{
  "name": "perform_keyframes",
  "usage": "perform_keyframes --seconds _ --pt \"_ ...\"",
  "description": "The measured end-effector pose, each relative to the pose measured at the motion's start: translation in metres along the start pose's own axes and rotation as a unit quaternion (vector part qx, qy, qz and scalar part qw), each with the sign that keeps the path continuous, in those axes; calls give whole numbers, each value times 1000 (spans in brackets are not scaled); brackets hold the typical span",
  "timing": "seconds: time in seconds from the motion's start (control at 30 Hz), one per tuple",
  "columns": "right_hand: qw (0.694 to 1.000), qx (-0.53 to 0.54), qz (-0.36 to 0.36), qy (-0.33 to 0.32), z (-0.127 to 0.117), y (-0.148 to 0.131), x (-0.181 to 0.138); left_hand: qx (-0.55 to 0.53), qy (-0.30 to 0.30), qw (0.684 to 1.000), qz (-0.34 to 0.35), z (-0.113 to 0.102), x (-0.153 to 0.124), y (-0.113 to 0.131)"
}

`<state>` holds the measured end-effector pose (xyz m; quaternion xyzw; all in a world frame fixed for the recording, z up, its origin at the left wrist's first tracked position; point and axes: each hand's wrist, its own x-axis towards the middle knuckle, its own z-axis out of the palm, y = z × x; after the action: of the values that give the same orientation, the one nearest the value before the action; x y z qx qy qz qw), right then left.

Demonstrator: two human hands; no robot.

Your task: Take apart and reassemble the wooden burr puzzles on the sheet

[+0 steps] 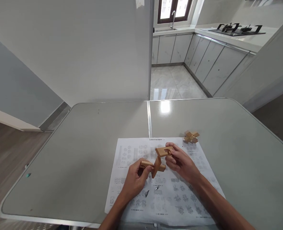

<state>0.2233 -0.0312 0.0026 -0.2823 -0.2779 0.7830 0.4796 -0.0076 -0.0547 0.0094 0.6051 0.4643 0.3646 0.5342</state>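
Observation:
Over a printed sheet of small diagrams (160, 203), my left hand (137, 177) grips a wooden puzzle piece (156, 166) made of interlocked bars. Its fingers are wrapped round the left end. My right hand (181, 163) pinches a flat wooden piece with a slot (160, 152) at its right end. The slotted piece meets the top of the upright bar; whether the two are joined I cannot tell. Beyond my right hand, an assembled wooden burr puzzle (191, 136) rests at the sheet's far right corner.
The grey table (84, 166) has a metal seam (149, 119) across its middle. A small teal bit (28, 175) lies near the left edge. Dark scraps (147, 193) show on the sheet. Past the table stand a wall and a kitchen counter (175, 31) with a gas hob (237, 30).

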Motion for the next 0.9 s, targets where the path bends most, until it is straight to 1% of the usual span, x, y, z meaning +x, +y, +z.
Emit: perform_keyframes --seconds 0.23,0.4,0.5,0.67,0.77,0.9 --pt "994 -16 61 -86 -3 3 -2 -20 -72 997 12 -3 -3 1" --pt "987 -31 86 -130 0 4 -2 -15 -88 996 14 -4 -3 0" --pt "985 -43 90 -140 0 5 -2 -25 -96 995 19 -3 -3 -1" --pt "981 -57 100 -157 -8 7 -3 -48 -101 994 17 -3 -2 1" --pt "980 -65 102 -160 -11 8 -3 -56 -102 993 13 -3 -2 3" --pt "980 -72 93 -158 -10 6 -3 -56 -101 993 9 -3 -2 4"
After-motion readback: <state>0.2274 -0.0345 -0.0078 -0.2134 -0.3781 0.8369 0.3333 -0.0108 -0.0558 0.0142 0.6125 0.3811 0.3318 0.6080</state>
